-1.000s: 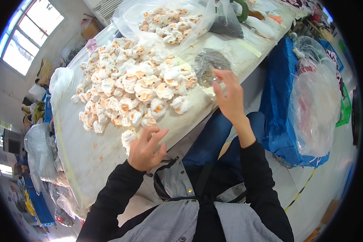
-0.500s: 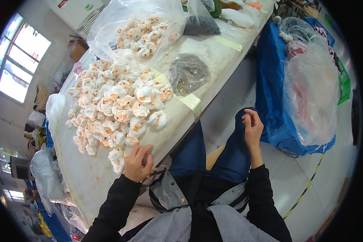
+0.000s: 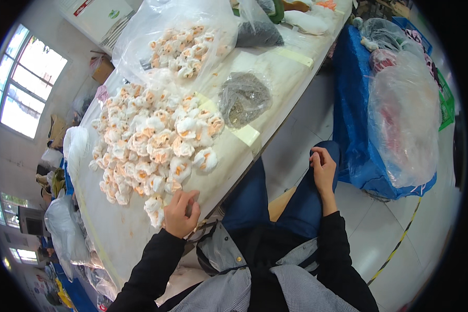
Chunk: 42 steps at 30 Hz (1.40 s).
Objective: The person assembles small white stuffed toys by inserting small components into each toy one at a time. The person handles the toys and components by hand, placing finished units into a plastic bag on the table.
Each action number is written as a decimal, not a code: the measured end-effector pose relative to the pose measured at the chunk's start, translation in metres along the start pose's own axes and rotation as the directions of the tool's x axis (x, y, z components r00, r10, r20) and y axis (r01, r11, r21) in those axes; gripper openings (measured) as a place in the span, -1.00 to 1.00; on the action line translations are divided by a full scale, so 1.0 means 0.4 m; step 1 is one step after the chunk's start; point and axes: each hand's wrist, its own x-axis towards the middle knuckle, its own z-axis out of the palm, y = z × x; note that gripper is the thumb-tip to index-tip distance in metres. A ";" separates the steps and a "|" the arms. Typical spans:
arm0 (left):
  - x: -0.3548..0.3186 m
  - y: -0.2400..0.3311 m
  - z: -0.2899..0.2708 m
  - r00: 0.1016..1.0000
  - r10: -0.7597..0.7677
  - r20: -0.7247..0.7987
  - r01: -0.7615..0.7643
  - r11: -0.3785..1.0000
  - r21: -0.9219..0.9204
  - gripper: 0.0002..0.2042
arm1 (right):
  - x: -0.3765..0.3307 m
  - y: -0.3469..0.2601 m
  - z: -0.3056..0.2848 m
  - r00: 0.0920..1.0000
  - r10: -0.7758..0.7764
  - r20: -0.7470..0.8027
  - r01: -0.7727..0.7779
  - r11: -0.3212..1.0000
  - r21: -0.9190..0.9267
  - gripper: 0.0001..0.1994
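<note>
Beyond fluffy pieces (image 3: 158,147), a white panel (image 3: 93,26) bears a red label (image 3: 82,7).

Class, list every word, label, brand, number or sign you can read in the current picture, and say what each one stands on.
Nothing can be quoted reliably.
Red label on the white appliance: pale marks, too small to read with certainty.
Green mark on the same appliance: too small to make out.
White-and-orange pieces, bag of grey-brown material: no lettering visible.
</note>
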 end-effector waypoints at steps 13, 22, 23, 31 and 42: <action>-0.001 0.009 0.001 0.999 -0.031 0.025 0.031 0.999 -0.026 -0.75 | -0.009 0.022 -0.029 0.999 -0.035 -0.010 0.033 0.988 -0.150 -0.84; 0.007 0.008 0.001 0.999 -0.029 0.035 0.029 0.999 -0.015 -0.75 | 0.001 0.008 -0.016 1.000 0.011 -0.017 -0.012 0.998 -0.055 -0.84; 0.006 0.007 0.001 0.999 -0.036 0.036 0.036 0.999 -0.017 -0.76 | 0.002 0.012 -0.014 1.000 0.018 -0.017 -0.019 0.999 -0.050 -0.84; -0.017 -0.014 0.004 0.988 -0.154 -0.003 0.154 0.988 -0.026 -0.93 | 0.022 0.019 0.050 0.995 0.030 0.095 -0.031 1.000 0.005 -0.86; -0.018 -0.006 0.006 0.974 -0.226 -0.007 0.226 0.974 0.015 -0.98 | 0.039 0.021 0.037 0.995 0.020 0.102 -0.020 1.000 -0.004 -0.86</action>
